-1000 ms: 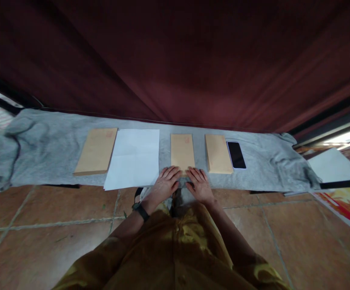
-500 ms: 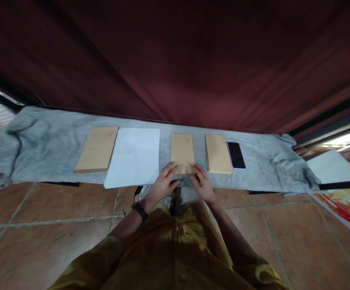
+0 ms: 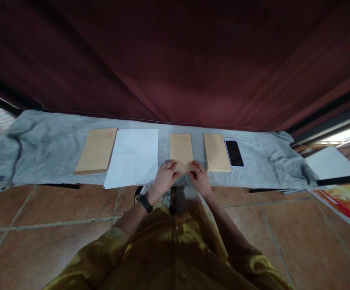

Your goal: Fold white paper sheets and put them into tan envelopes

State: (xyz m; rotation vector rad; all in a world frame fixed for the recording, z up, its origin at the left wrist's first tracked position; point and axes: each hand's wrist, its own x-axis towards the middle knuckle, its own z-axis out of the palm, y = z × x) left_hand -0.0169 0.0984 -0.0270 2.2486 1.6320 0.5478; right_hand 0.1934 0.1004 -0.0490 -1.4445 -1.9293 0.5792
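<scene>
A brown paper envelope (image 3: 181,146) lies in front of me with its narrow end toward me and a small red print near its far right corner. My left hand (image 3: 165,177) pinches its near left corner, fingers curled on the paper. At the near right corner, my right hand (image 3: 199,178) grips with bent fingers. The near edge is partly hidden by both hands. To the left lie white paper sheets (image 3: 134,155), and beyond them a stack of brown envelopes (image 3: 98,149). Right of my hands is another stack of brown envelopes (image 3: 217,152).
A phone (image 3: 234,153) with a dark screen lies beside the right stack. Grey cloth (image 3: 51,149) covers the narrow bench. A dark red curtain (image 3: 175,80) hangs behind it. At far right are a white panel (image 3: 331,163) and a colourful printed box (image 3: 344,203).
My fingers have curled in from the envelope's sides onto its near corners, and the hands are slightly closer together. The whole view has shifted a little.
</scene>
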